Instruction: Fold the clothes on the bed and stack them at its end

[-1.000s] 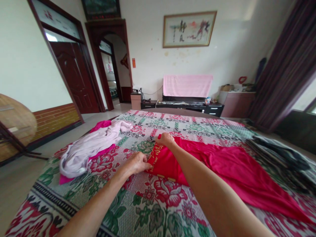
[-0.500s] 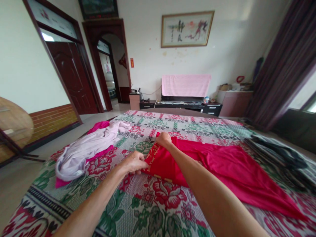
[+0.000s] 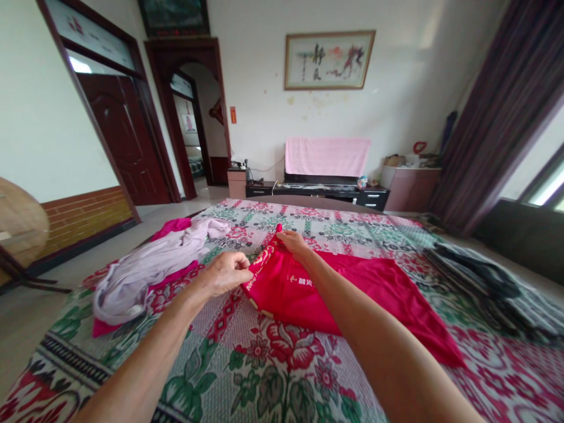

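A bright red cloth point(image 3: 370, 279), with a gold-printed edge and small white lettering, lies across the flowered bedcover point(image 3: 282, 376). I cannot tell what kind of article it is. My left hand point(image 3: 227, 272) is closed in a pinch on the near left corner of its gold-printed edge. At the far end of that edge my right hand point(image 3: 293, 242) grips the cloth, with a red tip poking up past the fingers. The printed edge is slightly raised between both hands. The rest spreads to the right, partly behind my right forearm.
A pale pink garment point(image 3: 150, 270) lies in a heap at the left, over something magenta. Dark and striped clothes point(image 3: 489, 282) lie at the right. Beyond the bedcover stands a black cabinet point(image 3: 374, 198) below a pink towel point(image 3: 328, 155).
Both hands have shifted left, pulling the red cloth with them. Its printed edge has lifted and turned, and white lettering now shows. The long right end has drawn in toward the left.
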`<action>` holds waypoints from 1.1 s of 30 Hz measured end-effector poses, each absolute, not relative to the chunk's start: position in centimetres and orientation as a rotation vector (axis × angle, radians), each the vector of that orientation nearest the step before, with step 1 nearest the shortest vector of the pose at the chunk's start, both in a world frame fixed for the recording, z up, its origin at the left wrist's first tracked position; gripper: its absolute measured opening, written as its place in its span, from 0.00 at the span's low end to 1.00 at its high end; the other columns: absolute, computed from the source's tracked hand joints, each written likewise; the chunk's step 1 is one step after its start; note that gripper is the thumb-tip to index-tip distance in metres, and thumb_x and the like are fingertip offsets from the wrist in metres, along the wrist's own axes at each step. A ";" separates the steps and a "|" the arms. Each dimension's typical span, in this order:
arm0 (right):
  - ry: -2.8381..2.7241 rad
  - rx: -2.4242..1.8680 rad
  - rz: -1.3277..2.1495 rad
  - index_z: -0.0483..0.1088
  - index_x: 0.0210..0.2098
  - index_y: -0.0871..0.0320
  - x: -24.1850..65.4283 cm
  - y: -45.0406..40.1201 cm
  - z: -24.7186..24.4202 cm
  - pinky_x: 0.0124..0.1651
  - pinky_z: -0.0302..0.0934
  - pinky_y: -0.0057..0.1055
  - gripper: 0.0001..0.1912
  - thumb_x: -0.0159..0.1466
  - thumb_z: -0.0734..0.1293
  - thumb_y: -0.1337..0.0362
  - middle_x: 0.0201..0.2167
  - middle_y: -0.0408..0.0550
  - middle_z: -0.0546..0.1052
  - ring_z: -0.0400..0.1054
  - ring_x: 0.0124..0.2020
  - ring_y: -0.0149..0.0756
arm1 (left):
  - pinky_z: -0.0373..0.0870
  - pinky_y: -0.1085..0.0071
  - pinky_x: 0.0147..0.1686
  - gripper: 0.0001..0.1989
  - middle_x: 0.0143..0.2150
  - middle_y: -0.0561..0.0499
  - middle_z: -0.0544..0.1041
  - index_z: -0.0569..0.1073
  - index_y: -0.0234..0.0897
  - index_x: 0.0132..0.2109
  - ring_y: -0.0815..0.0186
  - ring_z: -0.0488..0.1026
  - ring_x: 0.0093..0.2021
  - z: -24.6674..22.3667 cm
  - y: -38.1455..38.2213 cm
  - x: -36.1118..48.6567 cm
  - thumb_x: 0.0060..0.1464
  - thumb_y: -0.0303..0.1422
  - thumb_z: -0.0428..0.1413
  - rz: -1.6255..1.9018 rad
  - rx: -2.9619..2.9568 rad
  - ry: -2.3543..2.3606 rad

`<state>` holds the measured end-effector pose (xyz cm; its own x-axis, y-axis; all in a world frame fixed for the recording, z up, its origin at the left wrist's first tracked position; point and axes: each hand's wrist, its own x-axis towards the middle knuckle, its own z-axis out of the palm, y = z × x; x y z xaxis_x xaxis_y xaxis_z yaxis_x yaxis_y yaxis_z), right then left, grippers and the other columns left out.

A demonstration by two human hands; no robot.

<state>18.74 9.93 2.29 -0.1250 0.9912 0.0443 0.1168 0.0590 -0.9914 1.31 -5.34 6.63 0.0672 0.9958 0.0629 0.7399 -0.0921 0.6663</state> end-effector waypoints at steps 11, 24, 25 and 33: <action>-1.151 -1.099 1.368 0.67 0.25 0.59 29.3 8.0 3.4 0.26 0.65 0.23 0.09 0.56 0.71 0.63 0.20 0.41 0.73 0.67 0.21 0.26 | 0.58 0.75 0.25 0.07 0.24 0.54 0.73 0.74 0.35 0.30 0.71 0.67 0.25 7.4 -6.3 11.9 0.41 0.32 0.54 0.712 2.032 1.431; -1.294 -1.524 0.986 0.73 0.31 0.59 35.0 6.9 -1.0 0.21 0.59 0.20 0.07 0.53 0.70 0.64 0.15 0.36 0.70 0.63 0.17 0.26 | 0.60 0.73 0.29 0.08 0.25 0.53 0.75 0.78 0.35 0.32 0.69 0.68 0.26 3.0 -7.0 17.9 0.43 0.30 0.54 0.658 2.118 1.379; -1.334 -1.568 0.934 0.74 0.34 0.59 35.1 7.1 -1.1 0.22 0.60 0.21 0.09 0.52 0.71 0.65 0.16 0.37 0.71 0.64 0.18 0.26 | 0.60 0.73 0.29 0.08 0.25 0.53 0.75 0.78 0.35 0.32 0.69 0.68 0.26 3.0 -7.0 17.9 0.44 0.30 0.55 0.669 2.115 1.382; -1.437 -1.529 0.666 0.74 0.42 0.53 34.6 8.1 -0.8 0.31 0.65 0.24 0.17 0.53 0.65 0.69 0.28 0.40 0.80 0.73 0.28 0.32 | 0.62 0.73 0.30 0.10 0.27 0.52 0.77 0.77 0.34 0.35 0.69 0.70 0.27 2.7 -7.0 18.1 0.46 0.31 0.55 0.730 2.054 1.333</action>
<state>34.58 8.14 -0.78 0.1773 0.9650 0.1933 0.4760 0.0878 -0.8750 18.05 -6.97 2.70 0.3513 0.9269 0.1320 0.6108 -0.3337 0.7181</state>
